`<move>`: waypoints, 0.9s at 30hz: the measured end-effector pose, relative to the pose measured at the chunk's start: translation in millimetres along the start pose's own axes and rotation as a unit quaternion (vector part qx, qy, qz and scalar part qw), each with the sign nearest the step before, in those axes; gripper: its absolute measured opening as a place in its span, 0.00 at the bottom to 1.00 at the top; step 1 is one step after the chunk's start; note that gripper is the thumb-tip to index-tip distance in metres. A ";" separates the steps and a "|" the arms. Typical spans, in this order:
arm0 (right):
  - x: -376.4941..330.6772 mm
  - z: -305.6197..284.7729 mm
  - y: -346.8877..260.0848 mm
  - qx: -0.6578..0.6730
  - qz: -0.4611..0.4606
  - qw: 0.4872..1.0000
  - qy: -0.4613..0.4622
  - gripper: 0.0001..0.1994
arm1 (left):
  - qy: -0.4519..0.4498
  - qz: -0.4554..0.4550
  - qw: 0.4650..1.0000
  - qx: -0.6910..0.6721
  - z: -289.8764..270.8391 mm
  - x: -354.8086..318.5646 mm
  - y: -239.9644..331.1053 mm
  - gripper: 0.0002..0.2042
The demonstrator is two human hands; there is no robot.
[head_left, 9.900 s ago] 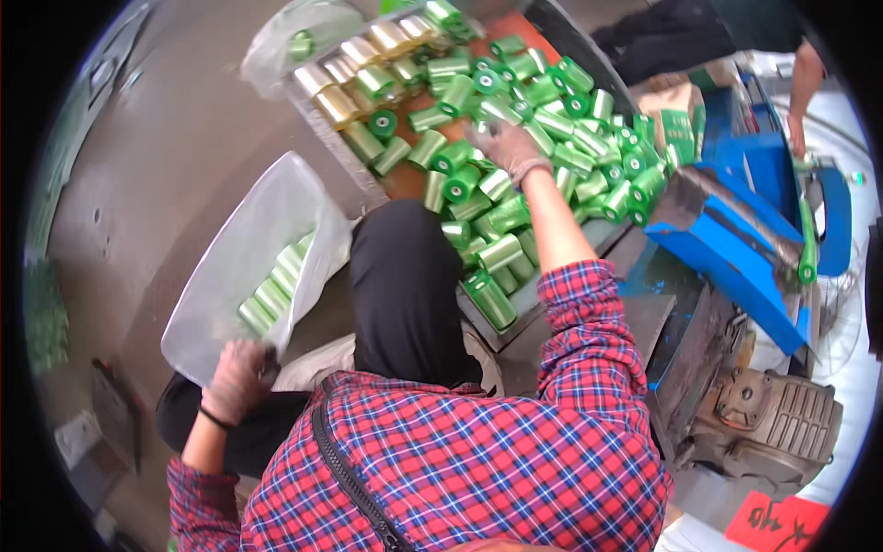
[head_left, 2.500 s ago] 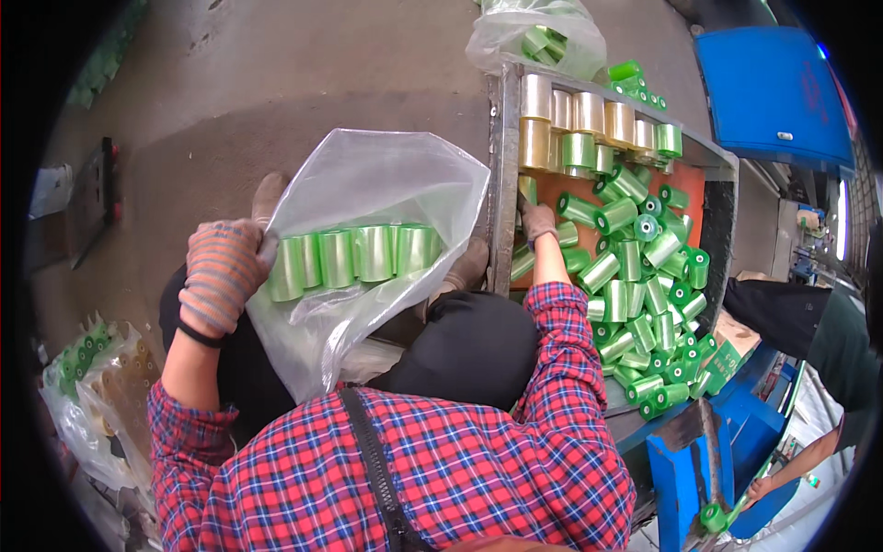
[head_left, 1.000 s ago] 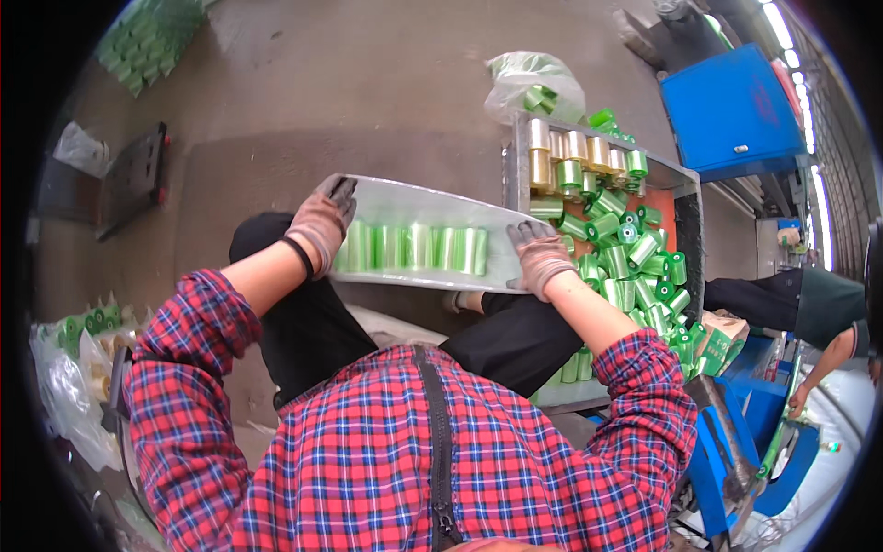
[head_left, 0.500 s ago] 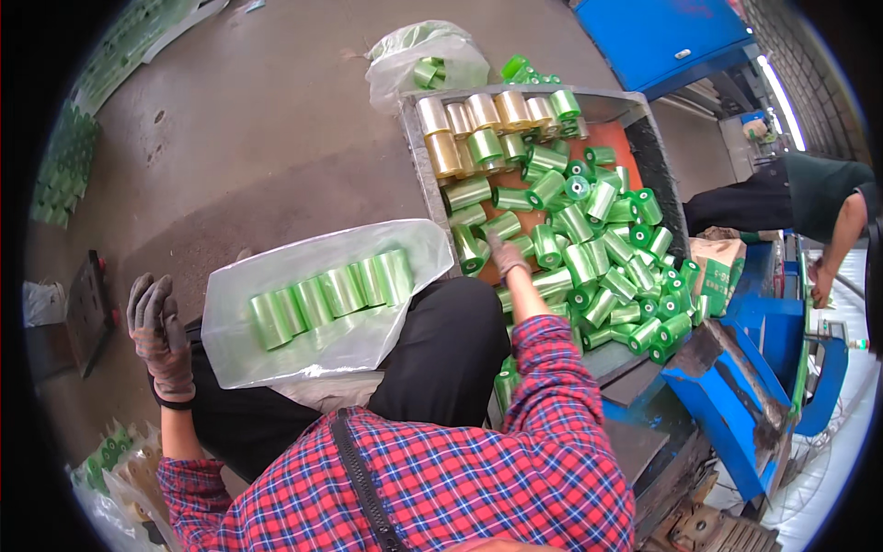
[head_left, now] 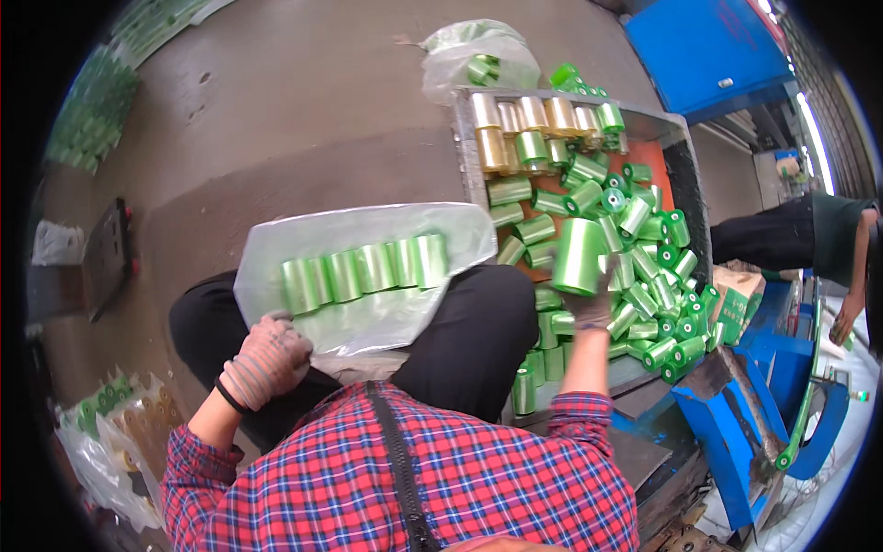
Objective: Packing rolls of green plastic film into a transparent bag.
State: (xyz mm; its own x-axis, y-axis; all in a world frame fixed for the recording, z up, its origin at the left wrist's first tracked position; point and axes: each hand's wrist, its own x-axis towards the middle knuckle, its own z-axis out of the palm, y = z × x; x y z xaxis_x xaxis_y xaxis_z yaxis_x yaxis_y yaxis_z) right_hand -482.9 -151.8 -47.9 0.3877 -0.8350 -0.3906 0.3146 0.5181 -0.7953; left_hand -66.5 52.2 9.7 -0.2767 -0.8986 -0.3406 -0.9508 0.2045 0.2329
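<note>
Right hand (head_left: 596, 308), gloved, fingers wrapped round the lower end of a green roll (head_left: 579, 256), lifted upright just above the heap of green rolls (head_left: 655, 276). The heap fills a shallow metal tray (head_left: 688, 175); a few gold rolls (head_left: 515, 120) stand along its far edge.

Left hand (head_left: 269, 357), in a knit glove, fingers curled and pinching the near edge of a clear plastic bag (head_left: 368, 313). The bag lies across the person's lap on dark trousers, with a row of green rolls (head_left: 363, 269) side by side inside it.

Beyond the tray, another bag (head_left: 478, 60) with rolls sits on the concrete floor (head_left: 276, 110). At the right rim, another person's arm (head_left: 851, 294) beside blue machinery (head_left: 763, 405).
</note>
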 end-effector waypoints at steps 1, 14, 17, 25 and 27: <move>-0.2 6.1 -13.8 0.004 -0.039 0.999 -0.002 0.39 | 0.084 0.015 0.996 -0.018 -0.3 -4.4 -7.1 0.04; 98.9 237.1 218.3 -0.629 0.167 0.759 -0.019 0.51 | 0.124 -0.309 0.927 -0.172 -2.0 40.8 -73.1 0.17; 110.2 230.9 283.5 -0.674 0.116 0.729 0.008 0.53 | 0.141 -0.312 0.926 -0.158 -3.5 45.9 -67.1 0.19; 135.5 299.8 47.1 -0.699 0.218 0.630 -0.258 0.18 | 0.384 -0.273 0.827 -0.308 -7.0 22.1 -70.9 0.20; 174.2 221.7 -2.3 -0.688 0.064 0.720 -0.069 0.16 | 0.457 -0.213 0.786 -0.358 -18.7 27.9 -61.3 0.19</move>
State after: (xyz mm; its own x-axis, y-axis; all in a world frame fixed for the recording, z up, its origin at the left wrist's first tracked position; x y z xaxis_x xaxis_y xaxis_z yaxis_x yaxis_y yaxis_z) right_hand -223.9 -257.3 -11.3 0.4495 -0.7214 -0.5267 -0.8502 -0.1646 -0.5001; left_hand -13.3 7.4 3.1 0.5719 -0.7973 0.1929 -0.5167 -0.1675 0.8397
